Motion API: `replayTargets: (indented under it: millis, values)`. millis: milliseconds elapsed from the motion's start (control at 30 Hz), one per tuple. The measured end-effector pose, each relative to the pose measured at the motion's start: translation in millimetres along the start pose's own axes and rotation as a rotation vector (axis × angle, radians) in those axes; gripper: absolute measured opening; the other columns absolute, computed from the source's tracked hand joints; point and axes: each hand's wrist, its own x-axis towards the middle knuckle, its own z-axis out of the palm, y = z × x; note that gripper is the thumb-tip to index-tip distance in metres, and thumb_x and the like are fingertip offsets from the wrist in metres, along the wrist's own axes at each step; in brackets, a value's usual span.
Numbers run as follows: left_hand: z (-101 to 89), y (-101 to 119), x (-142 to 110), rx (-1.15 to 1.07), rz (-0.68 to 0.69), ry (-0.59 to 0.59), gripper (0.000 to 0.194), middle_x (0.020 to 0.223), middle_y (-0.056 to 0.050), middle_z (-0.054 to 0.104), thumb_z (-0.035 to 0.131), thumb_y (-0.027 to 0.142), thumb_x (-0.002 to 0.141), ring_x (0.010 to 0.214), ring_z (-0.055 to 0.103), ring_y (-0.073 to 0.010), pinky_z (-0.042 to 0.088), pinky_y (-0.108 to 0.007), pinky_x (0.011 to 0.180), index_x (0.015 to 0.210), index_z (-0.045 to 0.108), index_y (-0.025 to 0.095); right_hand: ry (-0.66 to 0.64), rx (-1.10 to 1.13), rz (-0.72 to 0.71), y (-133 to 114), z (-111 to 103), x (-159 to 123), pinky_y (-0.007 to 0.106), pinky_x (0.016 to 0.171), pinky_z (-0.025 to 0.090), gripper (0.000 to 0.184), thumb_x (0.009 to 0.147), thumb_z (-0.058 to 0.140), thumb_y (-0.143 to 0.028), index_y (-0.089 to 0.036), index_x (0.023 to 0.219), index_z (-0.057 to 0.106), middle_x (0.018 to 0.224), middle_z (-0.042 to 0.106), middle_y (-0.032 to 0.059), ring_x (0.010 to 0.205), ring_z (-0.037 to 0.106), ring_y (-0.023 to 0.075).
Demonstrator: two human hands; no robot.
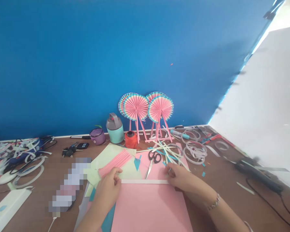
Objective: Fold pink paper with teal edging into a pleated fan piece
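A pink sheet of paper [149,206] lies flat in front of me. A narrow white strip [145,181] runs straight along its far edge. My left hand [110,187] is at the strip's left end with its fingers curled and closed. At the right end, my right hand [177,176] is closed too, fingertips bent down at the strip. Just beyond the strip, black-handled scissors [154,158] rest on more pink paper. A pleated pink paper piece [116,162] lies on pale green sheets [132,174], near my left hand. Thin cut paper strips [168,151] are heaped behind my right hand.
Several pink pleated paper fans [136,107] on sticks lean against the blue wall. A turquoise flask [115,130], red twine spool [130,139] and purple pot [97,136] stand alongside. Tape coils [195,151] and a black-corded tool [258,175] lie right; a power strip [9,209] is left.
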Motion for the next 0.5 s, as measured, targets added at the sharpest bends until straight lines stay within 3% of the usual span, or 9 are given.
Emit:
replayTargets:
  millis: [500]
  values:
    - [0.5,-1.1,0.3,0.032,0.004,0.006,0.029,0.074,0.003,0.063,0.045,0.009,0.079,0.070,0.061,-0.0153,0.035,-0.023,0.061,0.101,0.056,0.023,0.003,0.030,0.003,1.7,2.0,2.0,0.017,0.044,0.031,0.027,0.067,0.051,-0.001,-0.018,0.088,0.051,0.065,0.052,-0.0050,0.050,0.049,0.0068]
